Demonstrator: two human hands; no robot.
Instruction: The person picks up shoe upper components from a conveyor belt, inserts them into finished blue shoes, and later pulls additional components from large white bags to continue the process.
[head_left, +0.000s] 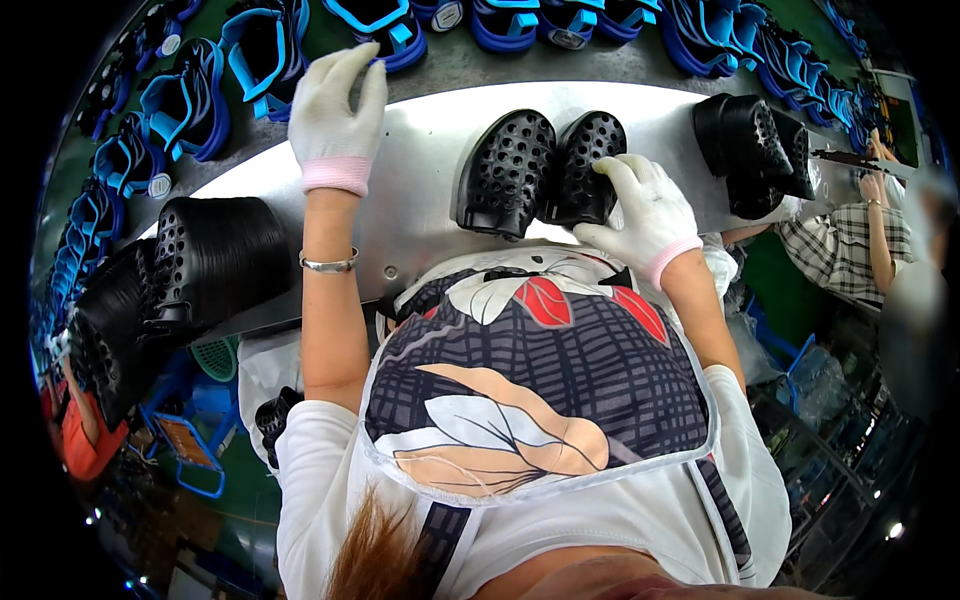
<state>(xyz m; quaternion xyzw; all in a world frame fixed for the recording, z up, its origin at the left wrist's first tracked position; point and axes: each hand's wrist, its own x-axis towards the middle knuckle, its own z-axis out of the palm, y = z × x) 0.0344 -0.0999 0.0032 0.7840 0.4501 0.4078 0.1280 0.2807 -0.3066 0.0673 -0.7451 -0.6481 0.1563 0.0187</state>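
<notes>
My left hand [335,110], in a white glove with a pink cuff, reaches to the far edge of the metal table [420,170], its fingers apart and touching a blue sandal [385,30] on the belt beyond. My right hand [640,205], gloved the same way, rests on the right one of two black perforated clogs [585,165] standing side by side at the table's near edge. The left clog [508,172] of the pair leans against it.
Rows of blue sandals [190,100] run along a dark conveyor [470,62] behind the table. Stacks of black clogs [215,255] sit at the left end, another black pair [755,150] at the right. A co-worker in a checked sleeve [845,245] works at the right.
</notes>
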